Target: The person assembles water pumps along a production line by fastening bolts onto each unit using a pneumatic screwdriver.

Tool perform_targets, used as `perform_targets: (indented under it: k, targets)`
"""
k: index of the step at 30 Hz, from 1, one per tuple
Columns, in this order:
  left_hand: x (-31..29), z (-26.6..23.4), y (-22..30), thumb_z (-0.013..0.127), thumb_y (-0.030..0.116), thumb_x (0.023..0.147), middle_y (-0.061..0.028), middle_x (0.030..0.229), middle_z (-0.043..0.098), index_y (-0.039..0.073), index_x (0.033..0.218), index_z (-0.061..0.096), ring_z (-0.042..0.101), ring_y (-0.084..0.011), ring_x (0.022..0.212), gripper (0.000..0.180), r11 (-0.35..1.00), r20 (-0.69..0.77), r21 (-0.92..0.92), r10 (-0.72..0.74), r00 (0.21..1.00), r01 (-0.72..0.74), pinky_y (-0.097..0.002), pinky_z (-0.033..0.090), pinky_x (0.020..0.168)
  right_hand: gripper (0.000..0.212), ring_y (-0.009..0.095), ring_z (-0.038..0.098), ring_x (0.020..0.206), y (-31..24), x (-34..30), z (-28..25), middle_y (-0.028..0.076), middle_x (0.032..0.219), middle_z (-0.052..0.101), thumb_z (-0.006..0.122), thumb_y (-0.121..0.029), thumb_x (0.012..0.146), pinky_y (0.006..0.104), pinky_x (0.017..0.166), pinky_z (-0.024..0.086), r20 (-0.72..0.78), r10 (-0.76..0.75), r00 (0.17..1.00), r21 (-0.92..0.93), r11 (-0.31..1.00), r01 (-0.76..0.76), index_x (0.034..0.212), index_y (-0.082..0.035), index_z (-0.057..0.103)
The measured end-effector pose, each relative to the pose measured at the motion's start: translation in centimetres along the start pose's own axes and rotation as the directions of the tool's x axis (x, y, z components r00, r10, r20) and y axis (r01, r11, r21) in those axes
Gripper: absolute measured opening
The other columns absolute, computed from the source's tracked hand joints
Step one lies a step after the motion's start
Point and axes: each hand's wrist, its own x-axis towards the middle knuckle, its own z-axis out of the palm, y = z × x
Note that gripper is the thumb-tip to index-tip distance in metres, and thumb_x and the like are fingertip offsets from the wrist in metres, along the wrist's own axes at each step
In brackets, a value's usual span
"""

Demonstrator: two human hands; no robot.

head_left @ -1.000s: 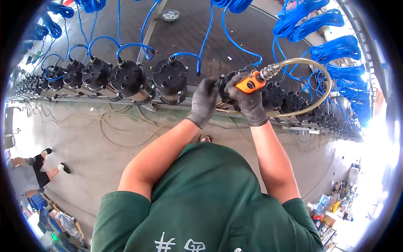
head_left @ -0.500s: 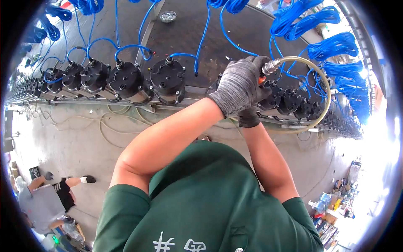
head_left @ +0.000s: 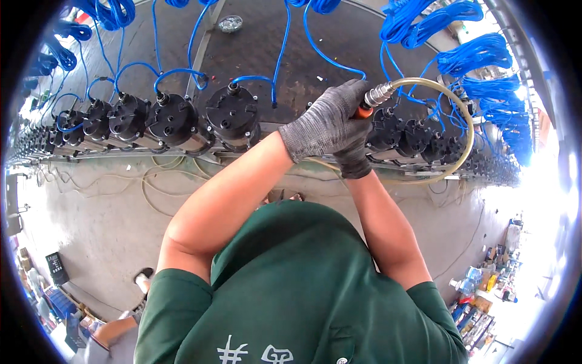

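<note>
My left hand (head_left: 324, 124), in a grey knit glove, is closed around an air-hose tool in front of my chest. Of this tool, an orange ring (head_left: 363, 113) and a metal hose coupling (head_left: 379, 94) show; its body is hidden in the gloves. My right hand (head_left: 353, 151), gloved in darker grey, is just below and against the left one, its fingers hidden. A clear yellowish hose (head_left: 465, 115) loops from the coupling down to the right. Left of my hands stands a black-topped motor-like unit (head_left: 232, 112) with a blue cable (head_left: 254, 77).
Similar black-topped units (head_left: 173, 118) line the bench edge on both sides. Coiled blue cables (head_left: 476, 54) hang beyond. A small clear dish (head_left: 230, 24) sits on the dark bench top (head_left: 254, 45). Hoses (head_left: 145, 182) trail over the floor. Another person's arm (head_left: 115, 330) shows at lower left.
Both my hands and the tool have shifted slightly left and down in the picture. The units and cables also sit a little further left. The other person has moved lower, partly out of view.
</note>
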Motion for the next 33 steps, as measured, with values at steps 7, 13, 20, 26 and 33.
perform_targets:
  k: [7,13,20,26,33]
  targets:
    - [-0.5,-1.2,0.0,0.079,0.007,0.083,-0.0141,0.105,0.062,0.003,0.128,0.054,0.06,-0.0244,0.096,0.053,0.998,0.084,-0.032,0.062,0.995,-0.06,-0.0385,0.051,0.092,0.051,0.021,0.056,0.125,0.8,-0.2,-0.2,0.007,0.136,0.054,0.065,-0.025,0.1,0.037,0.109,0.046,-0.004,0.008,1.0,0.071,0.997,-0.008,0.142,-0.008,0.043]
    - [-0.4,-0.9,1.0,0.085,0.014,0.078,-0.0169,0.106,0.067,0.003,0.126,0.058,0.066,-0.0307,0.098,0.056,0.999,0.011,0.038,-0.018,1.0,0.018,-0.0392,0.053,0.093,0.049,0.02,0.056,0.125,0.5,-0.2,-0.2,0.007,0.136,0.055,0.064,-0.028,0.101,0.037,0.109,0.046,0.017,0.038,0.999,0.09,0.995,-0.039,0.142,-0.008,0.045]
    - [0.7,0.4,0.7,0.087,0.019,0.074,-0.0191,0.106,0.069,0.002,0.122,0.061,0.069,-0.0357,0.1,0.057,0.979,-0.127,0.161,-0.109,0.986,0.129,-0.0424,0.056,0.092,0.047,0.02,0.056,0.123,0.1,0.0,0.4,0.007,0.134,0.057,0.063,-0.032,0.101,0.0373,0.109,0.045,0.026,0.075,0.997,0.098,0.992,-0.078,0.14,-0.009,0.048]
    - [0.4,1.0,0.9,0.086,0.019,0.074,-0.0181,0.106,0.07,0.003,0.119,0.062,0.069,-0.0347,0.098,0.053,0.957,-0.174,0.264,-0.078,0.982,0.123,-0.0411,0.056,0.089,0.046,0.02,0.057,0.122,-0.2,0.1,0.7,0.006,0.132,0.059,0.063,-0.035,0.101,0.0377,0.109,0.045,0.032,0.101,0.994,0.133,0.986,-0.104,0.138,-0.01,0.051]
    - [0.1,1.7,0.8,0.084,0.023,0.074,-0.0183,0.094,0.067,0.004,0.105,0.063,0.067,-0.038,0.087,0.042,0.996,-0.263,0.054,-0.049,0.964,0.065,-0.0451,0.054,0.079,0.045,0.02,0.057,0.12,-0.3,0.9,0.7,0.006,0.131,0.061,0.063,-0.038,0.101,0.0381,0.109,0.045,0.026,0.158,0.987,0.241,0.957,-0.159,0.136,-0.011,0.055]
